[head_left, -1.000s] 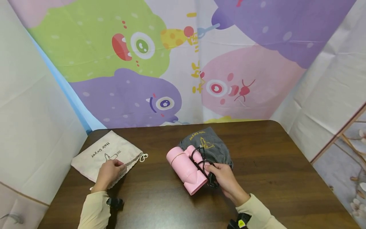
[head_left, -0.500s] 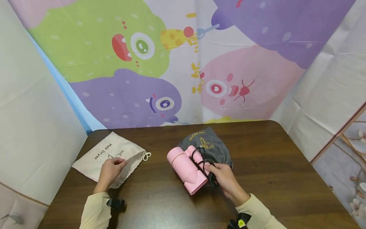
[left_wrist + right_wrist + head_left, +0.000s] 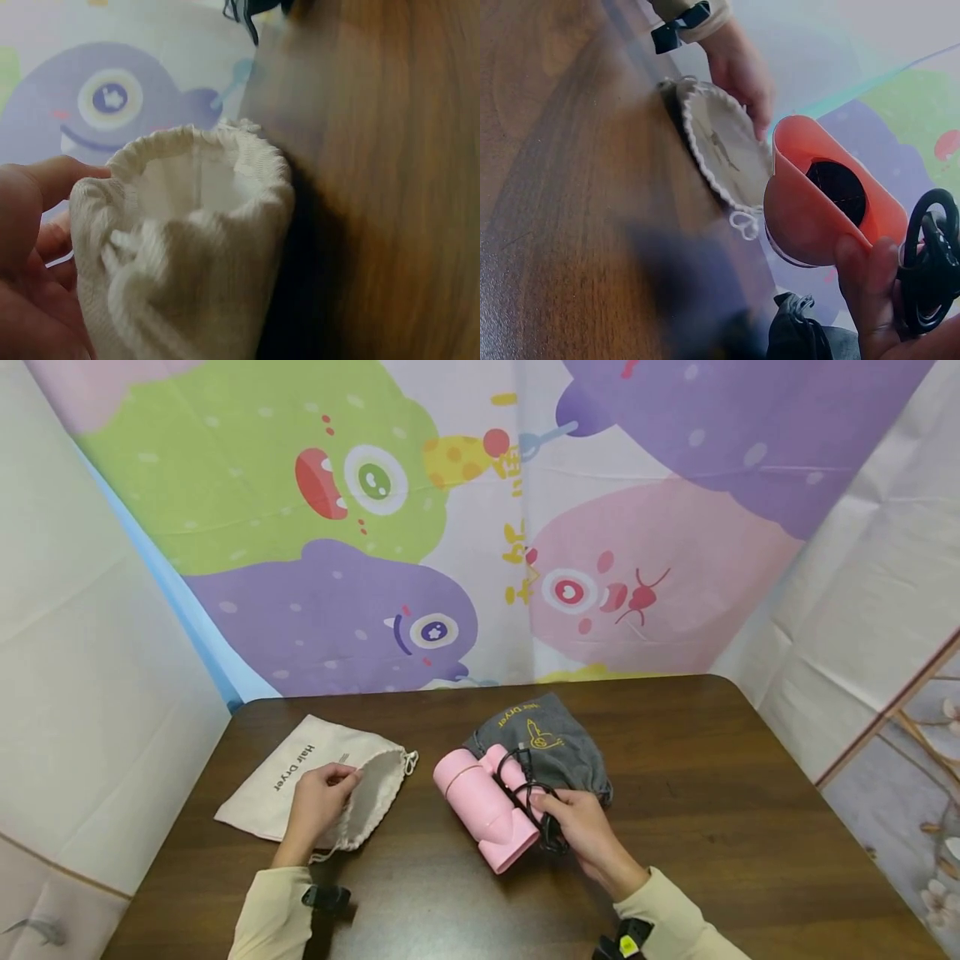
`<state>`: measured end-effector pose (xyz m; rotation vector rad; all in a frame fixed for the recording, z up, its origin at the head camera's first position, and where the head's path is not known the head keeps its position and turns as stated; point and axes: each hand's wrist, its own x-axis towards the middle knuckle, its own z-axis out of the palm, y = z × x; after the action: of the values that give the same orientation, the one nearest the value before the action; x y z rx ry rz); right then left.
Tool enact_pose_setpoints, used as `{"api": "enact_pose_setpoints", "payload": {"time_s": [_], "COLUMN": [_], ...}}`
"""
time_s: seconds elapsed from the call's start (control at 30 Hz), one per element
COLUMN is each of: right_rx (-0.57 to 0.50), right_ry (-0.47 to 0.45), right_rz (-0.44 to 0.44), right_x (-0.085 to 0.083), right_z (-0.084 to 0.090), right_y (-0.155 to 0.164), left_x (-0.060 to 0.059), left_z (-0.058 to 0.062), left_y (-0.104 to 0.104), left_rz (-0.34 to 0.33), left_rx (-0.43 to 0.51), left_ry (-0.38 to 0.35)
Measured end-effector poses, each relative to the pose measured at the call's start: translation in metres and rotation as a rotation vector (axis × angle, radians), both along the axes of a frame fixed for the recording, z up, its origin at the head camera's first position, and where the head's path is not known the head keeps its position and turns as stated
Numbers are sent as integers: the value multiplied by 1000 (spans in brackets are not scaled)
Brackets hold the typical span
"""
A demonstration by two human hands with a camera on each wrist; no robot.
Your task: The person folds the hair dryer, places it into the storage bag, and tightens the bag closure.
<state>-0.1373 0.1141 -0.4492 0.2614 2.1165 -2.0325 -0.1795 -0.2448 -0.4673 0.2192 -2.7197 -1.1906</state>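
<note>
Bagging step under way, by the look of it. Left hand [image 3: 318, 802] at about 8 o'clock on the bench [image 3: 712, 793], thumb and fingers [image 3: 34, 225] pinching the gathered rim of the cream drawstring bag [image 3: 300, 772] and holding its mouth open toward 3 o'clock. Right hand [image 3: 585, 831] near 5 o'clock, fingers curled round the folded pink hair dryer [image 3: 483, 806] together with its coiled black cord [image 3: 536, 806], nozzle end pointing toward 6 o'clock. Dryer at bench centre, lying partly on a grey pouch [image 3: 551, 747] at 12 o'clock of the right hand, and apart from the cream bag's mouth.

Judged as the stage just ahead of insertion: bag opened, dryer gripped, nothing inside yet. Next move likely calls for lifting the dryer clear of the grey pouch, carrying it toward 9 o'clock, and lining one end up with the opening. Needs the mouth kept wide and the cord held tight against the body, to avoid snagging on the drawstring loop [image 3: 410, 763].
</note>
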Motion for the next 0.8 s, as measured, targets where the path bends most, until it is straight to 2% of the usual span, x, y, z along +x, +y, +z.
{"api": "enact_pose_setpoints", "payload": {"time_s": [0.27, 0.5, 0.8], "right_rx": [55, 40, 63], "right_ry": [32, 28, 13], "right_rz": [-5, 10, 15], "right_x": [0, 2, 6], "right_z": [-3, -5, -10], "right_y": [-5, -11, -17], "left_x": [3, 6, 11], "left_z": [8, 9, 10], "left_y": [21, 46, 72], "left_rz": [-14, -13, -6], "left_rx": [58, 181, 281], "left_ry": [31, 52, 78]}}
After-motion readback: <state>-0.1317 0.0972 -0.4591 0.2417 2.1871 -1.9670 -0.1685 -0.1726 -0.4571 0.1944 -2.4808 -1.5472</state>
